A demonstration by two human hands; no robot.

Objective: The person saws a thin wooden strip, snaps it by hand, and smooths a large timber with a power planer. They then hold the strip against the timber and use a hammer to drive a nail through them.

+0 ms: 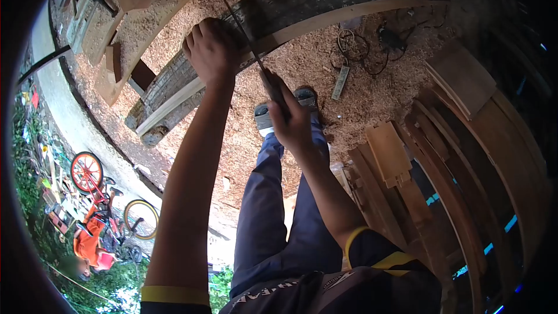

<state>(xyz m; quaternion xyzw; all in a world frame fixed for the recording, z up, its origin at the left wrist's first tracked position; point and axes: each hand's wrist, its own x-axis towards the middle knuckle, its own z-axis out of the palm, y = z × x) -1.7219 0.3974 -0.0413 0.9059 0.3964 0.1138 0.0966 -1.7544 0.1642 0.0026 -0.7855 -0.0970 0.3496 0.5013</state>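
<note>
While the right hand [289, 119] is gripping the handle of a hand saw [244, 32], closed tight around it, the blade is running up beside the left hand [210, 49]. That hand is pressing, fingers curled, onto a wooden plank [325, 20] lying over sawdust [302, 64].

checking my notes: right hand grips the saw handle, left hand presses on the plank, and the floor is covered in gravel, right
Not quite. The head view shows the floor covered in sawdust, not gravel. The rest stands: the right hand grips the saw handle and the left hand presses on the plank.
</note>
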